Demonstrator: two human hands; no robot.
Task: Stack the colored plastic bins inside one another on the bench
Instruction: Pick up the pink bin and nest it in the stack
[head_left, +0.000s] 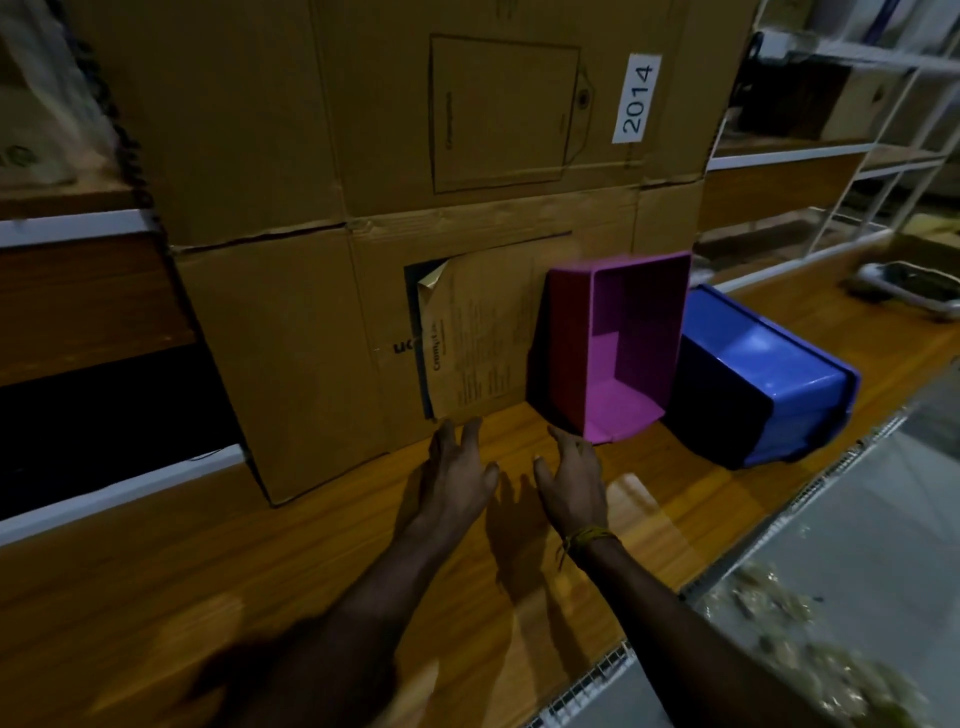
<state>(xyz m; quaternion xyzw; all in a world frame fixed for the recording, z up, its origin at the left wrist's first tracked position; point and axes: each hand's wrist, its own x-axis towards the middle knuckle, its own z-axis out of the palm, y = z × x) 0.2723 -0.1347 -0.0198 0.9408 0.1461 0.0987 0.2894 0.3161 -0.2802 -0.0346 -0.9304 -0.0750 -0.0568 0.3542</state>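
Pink plastic catches the dim light first: the pink bin (618, 348) lies tipped on its side on the wooden bench (322, 561), its open mouth turned towards the person and its back against the big cardboard box (363, 208). Touching its right side is the blue bin (763, 384), also tipped over, with its base facing out. Neither is nested yet.

Both hands are spread and holding nothing. The left hand (457, 475) hovers over the bench near the foot of the box, fingers straight. The right hand (571, 480) reaches at the pink bin's lower front lip, fingertips just at it; whether they touch, I cannot tell.

These look like thin-walled moulded bins, so I would judge them light, stiff and a bit slick. A flat wall offers little purchase; the rim is the sensible hold, thumb inside and fingers outside, one hand per bin. Dropped, they would likely only clatter.
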